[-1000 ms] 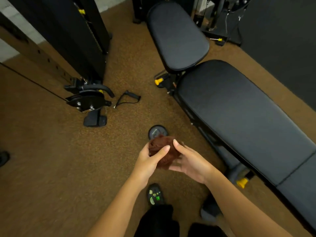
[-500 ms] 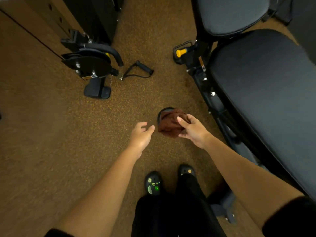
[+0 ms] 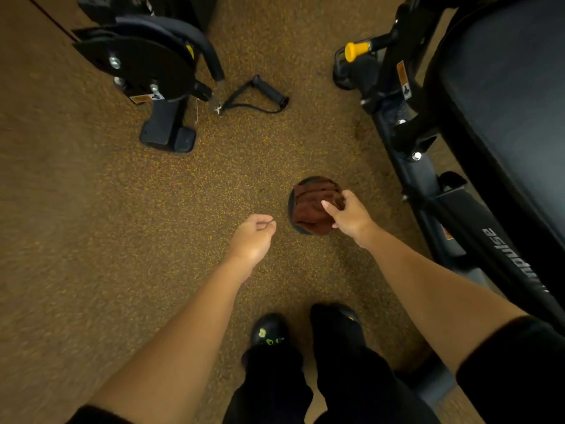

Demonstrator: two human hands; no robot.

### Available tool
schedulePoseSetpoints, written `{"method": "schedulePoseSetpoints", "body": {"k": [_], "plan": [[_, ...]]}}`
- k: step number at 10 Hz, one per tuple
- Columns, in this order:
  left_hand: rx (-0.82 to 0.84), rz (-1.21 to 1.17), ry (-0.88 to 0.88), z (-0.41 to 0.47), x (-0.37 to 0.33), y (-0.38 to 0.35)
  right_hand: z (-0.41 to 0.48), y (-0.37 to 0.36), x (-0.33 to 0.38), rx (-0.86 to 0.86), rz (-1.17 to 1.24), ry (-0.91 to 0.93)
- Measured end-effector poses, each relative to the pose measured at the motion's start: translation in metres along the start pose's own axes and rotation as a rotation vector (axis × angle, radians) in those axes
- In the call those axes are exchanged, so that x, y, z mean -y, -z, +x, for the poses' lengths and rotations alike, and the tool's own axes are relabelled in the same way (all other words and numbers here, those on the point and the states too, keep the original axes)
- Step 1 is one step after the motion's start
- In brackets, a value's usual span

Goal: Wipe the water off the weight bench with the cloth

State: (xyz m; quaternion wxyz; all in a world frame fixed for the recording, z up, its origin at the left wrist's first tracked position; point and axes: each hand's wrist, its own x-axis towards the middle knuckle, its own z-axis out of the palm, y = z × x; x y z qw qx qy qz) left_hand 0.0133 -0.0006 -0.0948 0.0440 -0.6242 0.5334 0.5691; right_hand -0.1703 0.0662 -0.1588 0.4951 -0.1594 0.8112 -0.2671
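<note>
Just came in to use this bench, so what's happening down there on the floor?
A person is standing beside the weight bench, looking down. Their right hand grips a bunched brown cloth low over a round dark object on the speckled floor. The left hand hangs loosely curled next to it, holding nothing. The cloth is not on the bench pad at this moment.

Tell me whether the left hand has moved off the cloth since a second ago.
Yes. The left hand has let go and now sits apart from the cloth, left of the round disc on the floor.
</note>
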Motion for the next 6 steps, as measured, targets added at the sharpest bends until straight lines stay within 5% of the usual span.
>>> {"method": "schedulePoseSetpoints", "body": {"k": [2, 6], "plan": [[0.016, 0.017, -0.042, 0.006, 0.006, -0.007, 0.004, -0.005, -0.006, -0.214, -0.073, 0.104], [-0.056, 0.106, -0.171, -0.026, -0.038, 0.022, -0.05, 0.024, 0.049, -0.192, -0.412, 0.24]]}}
